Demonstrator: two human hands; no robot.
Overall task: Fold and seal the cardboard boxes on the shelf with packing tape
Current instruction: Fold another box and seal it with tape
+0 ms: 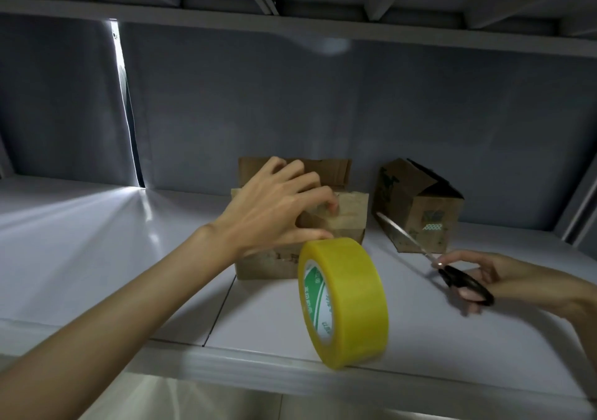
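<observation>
A brown cardboard box (350,213) stands in the middle of the white shelf (97,258), its back flap upright. My left hand (274,206) rests on top of it, fingers spread and bent over the folded front flap. A yellow roll of packing tape (347,303) stands on its edge near the shelf's front lip, just in front of the box. My right hand (517,279) grips black-handled scissors (452,271), whose blades point up and left toward a second box. That second cardboard box (423,206) lies tilted at the right, with green print on it.
The grey back wall (323,106) of the shelf and an upper shelf (290,22) close in the space above. A bright gap (124,103) runs down the back left. A metal upright (581,206) stands at the far right. The shelf's front lip (226,364) runs below the tape.
</observation>
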